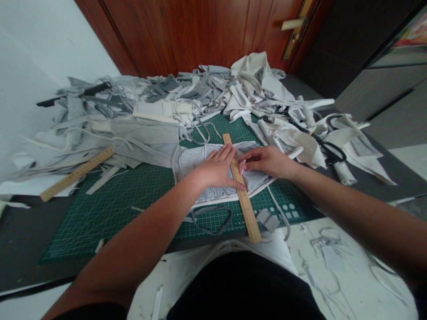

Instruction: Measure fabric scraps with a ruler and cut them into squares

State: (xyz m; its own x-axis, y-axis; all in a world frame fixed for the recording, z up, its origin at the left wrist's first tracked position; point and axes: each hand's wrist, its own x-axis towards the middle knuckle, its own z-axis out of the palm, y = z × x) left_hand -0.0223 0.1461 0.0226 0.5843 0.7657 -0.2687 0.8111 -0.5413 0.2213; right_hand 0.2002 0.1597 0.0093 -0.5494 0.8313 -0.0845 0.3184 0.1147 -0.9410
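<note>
A grey piece of fabric (191,162) lies on a green cutting mat (133,195). Across it runs a wooden ruler (245,202), pointing away from me. My left hand (216,169) lies flat on the fabric just left of the ruler, fingers stretched out, thumb against the ruler's edge. My right hand (267,161) rests on the fabric just right of the ruler, fingers curled with the tips touching the ruler. I cannot make out anything held in it.
A big heap of grey and cream fabric scraps (187,106) covers the far table. A second wooden ruler (77,174) lies at the left. Black scissors (328,149) lie on scraps at the right. Loose strips (213,220) litter the near mat; a wooden door (200,31) stands behind.
</note>
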